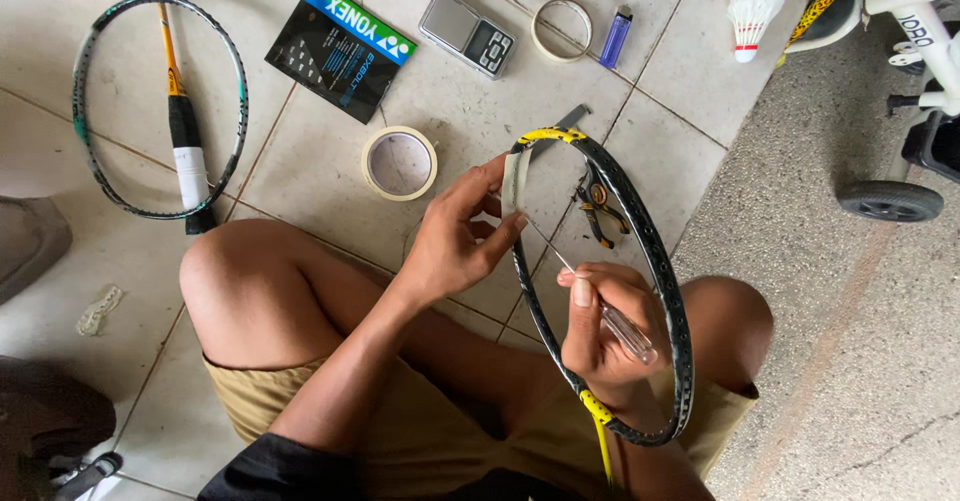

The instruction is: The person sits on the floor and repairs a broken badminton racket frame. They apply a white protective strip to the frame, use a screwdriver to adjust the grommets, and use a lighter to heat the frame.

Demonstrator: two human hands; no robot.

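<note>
An unstrung black and yellow badminton racket frame [655, 261] lies across my lap, its head pointing away from me. My left hand [455, 241] pinches the left side of the frame near the top, where a strip of pale tape [512, 176] sits on the rim. My right hand [600, 331] is inside the hoop, shut on a thin awl with a clear handle [625, 331]. Its metal tip points up-left toward the rim by my left fingers.
On the tiled floor lie a roll of masking tape [399, 162], yellow-handled pliers [600, 211], a dark string packet [342, 46], a small digital scale [467, 33], a tape ring [561, 29], a blue lighter [616, 37] and shuttlecocks [752, 6]. Another unstrung racket [160, 101] lies left; a wheeled toy [905, 111] stands right.
</note>
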